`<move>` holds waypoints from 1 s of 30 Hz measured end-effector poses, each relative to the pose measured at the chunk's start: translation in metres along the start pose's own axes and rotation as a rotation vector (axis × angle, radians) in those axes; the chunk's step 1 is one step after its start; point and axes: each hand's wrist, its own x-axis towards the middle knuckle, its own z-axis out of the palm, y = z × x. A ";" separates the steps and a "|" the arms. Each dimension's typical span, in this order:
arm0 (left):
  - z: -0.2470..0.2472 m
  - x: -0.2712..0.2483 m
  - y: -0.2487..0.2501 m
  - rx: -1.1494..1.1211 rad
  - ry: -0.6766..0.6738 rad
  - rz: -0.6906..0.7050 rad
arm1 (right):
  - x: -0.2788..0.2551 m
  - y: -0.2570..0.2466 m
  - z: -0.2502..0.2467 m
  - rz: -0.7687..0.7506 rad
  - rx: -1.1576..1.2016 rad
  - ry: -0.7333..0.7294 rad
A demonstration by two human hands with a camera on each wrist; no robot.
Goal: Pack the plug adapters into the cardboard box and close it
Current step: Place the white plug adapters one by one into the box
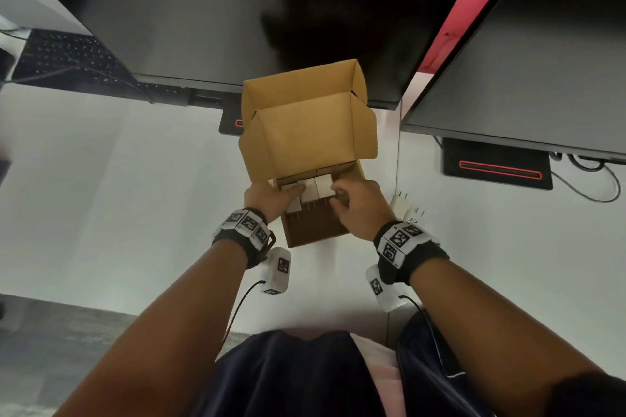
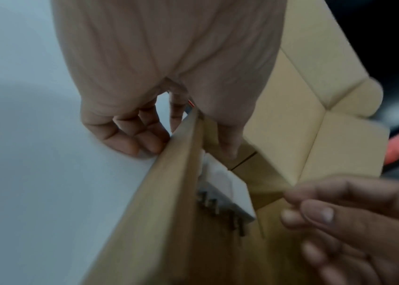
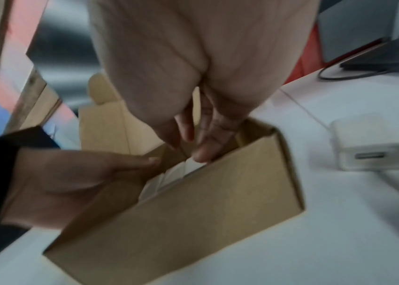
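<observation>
The cardboard box (image 1: 315,230) stands open on the white table, its lid flap (image 1: 305,132) raised at the back. Several white plug adapters (image 1: 321,188) stand in a row inside, prongs toward me (image 2: 227,185). My left hand (image 1: 281,195) grips the box's left wall (image 2: 164,192), thumb inside and fingers curled outside. My right hand (image 1: 338,198) reaches into the right side of the box. Its fingertips (image 3: 203,154) touch an adapter (image 3: 169,179), and nothing shows between them. More adapters (image 1: 399,205) lie on the table right of the box (image 3: 364,148).
Two dark monitors (image 1: 210,10) (image 1: 542,61) hang over the back of the table, with their stands (image 1: 496,164) and a cable (image 1: 592,186) behind the box. A keyboard (image 1: 67,57) sits far left. The table's near edge (image 1: 101,301) is just before my lap.
</observation>
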 end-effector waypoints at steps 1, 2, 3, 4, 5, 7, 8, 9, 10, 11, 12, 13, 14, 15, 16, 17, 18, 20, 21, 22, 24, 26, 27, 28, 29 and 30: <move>-0.001 -0.003 -0.001 -0.099 0.008 -0.005 | -0.003 0.002 -0.006 -0.014 0.031 0.027; -0.002 -0.006 -0.002 -0.172 0.012 -0.004 | -0.008 0.005 -0.013 -0.010 0.063 0.052; -0.002 -0.009 -0.003 -0.213 0.012 0.000 | -0.012 0.008 -0.020 0.008 0.086 0.080; 0.000 -0.011 -0.005 -0.221 0.006 -0.003 | -0.015 0.014 -0.026 0.030 0.086 0.116; 0.002 -0.014 -0.006 -0.212 0.001 -0.008 | -0.019 0.022 -0.033 0.048 0.065 0.155; 0.006 -0.020 -0.005 -0.157 0.014 -0.022 | -0.025 0.040 -0.043 0.095 0.033 0.199; 0.009 -0.021 -0.005 -0.126 0.031 -0.025 | -0.027 0.050 -0.049 0.132 0.018 0.208; 0.011 -0.022 -0.004 -0.106 0.045 -0.028 | -0.029 0.060 -0.053 0.171 -0.008 0.211; 0.012 -0.024 -0.002 -0.093 0.053 -0.033 | -0.032 0.071 -0.056 0.213 -0.035 0.205; 0.013 -0.025 0.001 -0.085 0.061 -0.032 | -0.035 0.081 -0.060 0.254 -0.053 0.185; 0.014 -0.026 0.005 -0.071 0.064 -0.035 | -0.039 0.091 -0.062 0.292 -0.058 0.153; 0.015 -0.026 0.008 -0.052 0.068 -0.035 | -0.044 0.099 -0.064 0.323 -0.054 0.114; 0.016 -0.025 0.011 -0.034 0.071 -0.032 | -0.048 0.105 -0.065 0.343 -0.049 0.077; 0.017 -0.023 0.014 -0.017 0.074 -0.026 | -0.053 0.109 -0.066 0.354 -0.046 0.042; 0.018 -0.021 0.016 -0.006 0.078 -0.027 | -0.057 0.113 -0.066 0.359 -0.048 0.016; 0.020 -0.019 0.018 -0.004 0.088 -0.036 | -0.060 0.116 -0.065 0.360 -0.055 -0.001; 0.022 -0.017 0.020 -0.006 0.100 -0.052 | -0.063 0.117 -0.064 0.360 -0.063 -0.012; 0.026 -0.016 0.024 -0.011 0.124 -0.091 | -0.067 0.119 -0.060 0.358 -0.066 -0.030; 0.029 -0.017 0.025 -0.009 0.140 -0.103 | -0.069 0.119 -0.058 0.362 -0.060 -0.040; 0.031 -0.017 0.026 -0.006 0.156 -0.108 | -0.070 0.120 -0.056 0.363 -0.059 -0.048; 0.035 -0.019 0.027 -0.006 0.177 -0.107 | -0.071 0.119 -0.055 0.352 -0.075 -0.045; 0.037 -0.019 0.027 -0.022 0.189 -0.102 | -0.069 0.121 -0.055 0.351 -0.069 -0.031; 0.038 -0.019 0.026 -0.032 0.194 -0.094 | -0.068 0.122 -0.055 0.353 -0.057 -0.026; 0.038 -0.019 0.026 -0.042 0.197 -0.087 | -0.067 0.124 -0.055 0.361 -0.041 -0.024; 0.038 -0.019 0.026 -0.048 0.198 -0.082 | -0.067 0.125 -0.056 0.373 -0.018 -0.021; 0.038 -0.019 0.026 -0.049 0.200 -0.078 | -0.066 0.127 -0.056 0.391 0.012 -0.019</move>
